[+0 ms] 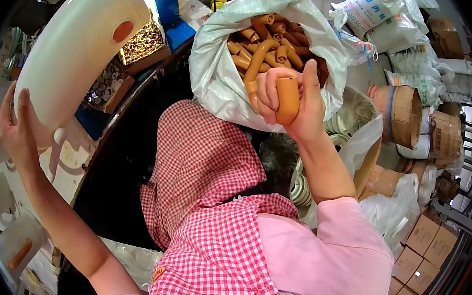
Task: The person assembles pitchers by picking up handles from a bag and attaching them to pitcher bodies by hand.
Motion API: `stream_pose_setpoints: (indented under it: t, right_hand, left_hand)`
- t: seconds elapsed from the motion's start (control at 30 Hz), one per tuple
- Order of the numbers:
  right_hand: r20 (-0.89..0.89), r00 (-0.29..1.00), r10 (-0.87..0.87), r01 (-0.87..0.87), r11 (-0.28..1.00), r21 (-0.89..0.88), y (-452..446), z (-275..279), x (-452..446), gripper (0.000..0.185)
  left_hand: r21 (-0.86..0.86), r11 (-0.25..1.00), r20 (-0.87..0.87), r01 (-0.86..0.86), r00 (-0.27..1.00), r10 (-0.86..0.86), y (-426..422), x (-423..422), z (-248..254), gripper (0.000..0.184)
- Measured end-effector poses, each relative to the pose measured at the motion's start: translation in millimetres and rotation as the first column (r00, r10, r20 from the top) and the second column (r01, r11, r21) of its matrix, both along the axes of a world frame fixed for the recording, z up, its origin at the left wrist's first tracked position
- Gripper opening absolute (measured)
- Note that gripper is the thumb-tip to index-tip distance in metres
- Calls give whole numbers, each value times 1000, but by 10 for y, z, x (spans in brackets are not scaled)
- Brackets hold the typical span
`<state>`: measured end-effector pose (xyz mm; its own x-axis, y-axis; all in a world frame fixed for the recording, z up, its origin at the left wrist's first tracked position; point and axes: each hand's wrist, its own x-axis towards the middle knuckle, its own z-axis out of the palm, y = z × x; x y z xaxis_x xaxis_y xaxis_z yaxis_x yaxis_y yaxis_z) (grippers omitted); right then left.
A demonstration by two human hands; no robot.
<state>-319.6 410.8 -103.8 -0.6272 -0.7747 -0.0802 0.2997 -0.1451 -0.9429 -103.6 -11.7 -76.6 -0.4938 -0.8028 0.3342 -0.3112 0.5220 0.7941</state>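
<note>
My right hand (291, 99) is closed round an orange-brown curved tube (262, 62), whose thick end rests in the palm. Just beyond it, a white woven sack (211, 72) stands open with several similar orange-brown pieces (244, 63) inside. At the left, my left hand (22, 123) lies with fingers spread against the lower end of a large pale curved shell (76, 49). The shell has a round orange-brown spot (123, 31) on its face. My left palm is partly hidden, and a small white knob (59, 135) sits beside that hand.
A box of brass-coloured small parts (144, 44) and a box of grey metal pieces (104, 86) lie behind the shell, near a blue metal stand (167, 1). Wrapped round white parts (301, 190) stand right of my lap. Cartons (424, 234) and brown drums (404, 114) stand farther right.
</note>
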Motion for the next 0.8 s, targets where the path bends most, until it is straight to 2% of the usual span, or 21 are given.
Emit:
stream_pose_setpoints:
  t: [0.07, 0.13, 0.2, 0.23, 0.27, 0.3, 0.37, 0.4, 0.57, 0.63, 0.67, 0.73, 0.8]
  right_hand:
    - [-14, 1000, 9, -9, 1000, -3, -30, 1, -9, 83]
    - [-4, 998, 57, -57, 992, -114, -61, -22, -21, 80]
    - [175, 985, 2, 39, 972, -231, -147, 47, 85, 67]
    - [321, 945, 57, 52, 946, -320, -172, -10, 109, 54]
    - [433, 901, 39, 103, 949, -300, -214, -49, 183, 38]
    - [557, 830, 29, 135, 959, -250, -253, -163, 261, 31]
    - [707, 706, 54, 130, 970, -204, -314, -401, 371, 25]
    - [744, 662, 86, 102, 974, -204, -323, -456, 374, 25]
    - [302, 946, 116, -4, 938, -347, -573, 206, 144, 28]
    - [147, 987, 63, -2, 924, -383, -720, 447, 109, 29]
    - [141, 988, 69, -9, 921, -389, -767, 449, 105, 29]
    - [-35, 997, 73, -80, 966, -247, -841, 374, 70, 29]
    - [72, 977, 202, -187, 967, -175, -827, 254, 96, 30]
  left_hand:
    - [0, 1000, -3, 1, 1000, -1, -5, 7, -8, 53]
    - [-54, 998, -7, 12, 1000, -13, -32, 6, -37, 50]
    - [-301, 953, 93, 22, 996, 6, -59, 10, -13, 46]
    - [-389, 921, 148, 15, 988, 46, -80, 21, -4, 44]
    - [-421, 906, 160, 51, 987, 19, -88, 25, 23, 45]
    - [-446, 894, 137, 41, 990, 23, -54, 18, 6, 45]
    - [-553, 833, 153, 20, 985, 77, 76, -6, 66, 46]
    - [-527, 849, 167, 32, 984, 66, 93, -12, 86, 48]
    - [-521, 853, 177, -20, 975, 131, 258, -32, 180, 51]
    - [-501, 865, 172, -30, 976, 134, 312, -44, 214, 51]
    - [-506, 862, 166, -37, 976, 140, 319, -36, 223, 51]
    - [-522, 852, 156, -42, 977, 144, 316, -42, 210, 55]
    - [-532, 846, 146, -41, 979, 140, 308, -30, 204, 55]
